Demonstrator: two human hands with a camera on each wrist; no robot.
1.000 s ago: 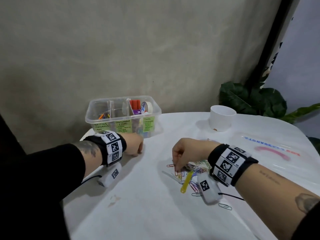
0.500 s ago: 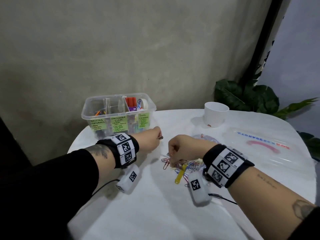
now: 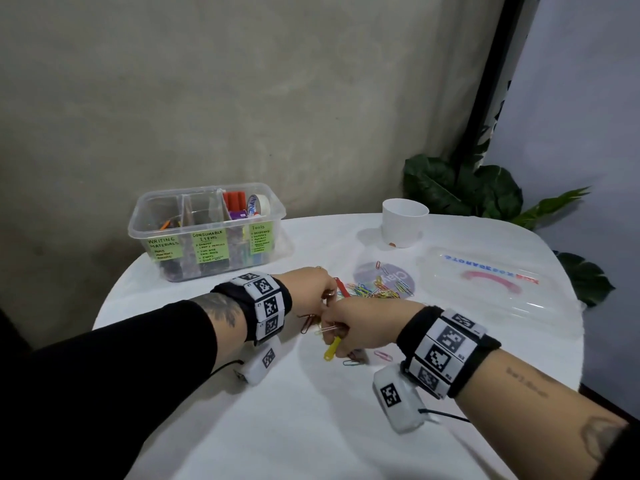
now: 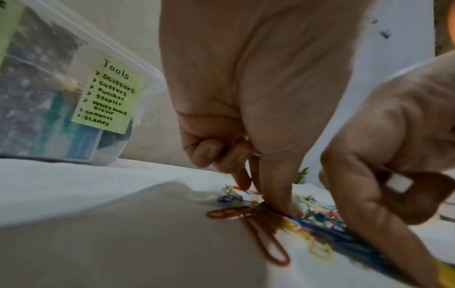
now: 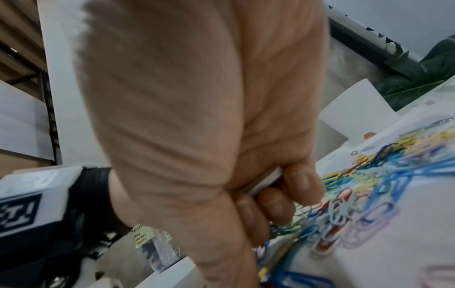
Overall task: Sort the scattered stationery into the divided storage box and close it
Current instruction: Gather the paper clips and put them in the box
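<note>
Both hands met over the paper clips (image 3: 372, 291) scattered on the white counter (image 3: 311, 427). The left hand (image 3: 311, 292) had its fingers (image 4: 280, 196) curled, thumb and forefinger tip down on the clips; small metal bits showed inside the curl, so it seemed to be pinching clips. The right hand (image 3: 360, 329) was likewise curled, fingers (image 5: 273, 206) closed around a small white piece and clips at the near edge of the pile. A yellow clip (image 3: 331, 348) stuck out below the right hand, and brown clips (image 3: 308, 323) lay just beside the left wrist.

The box (image 3: 207, 233) stood open at the far left of the counter, well apart from the clips, with green labels on its front and markers and tape in the right compartment. Its clear lid (image 3: 491, 282) lay flat to the right of the pile. A white cup (image 3: 403, 223) stood behind the clips.
</note>
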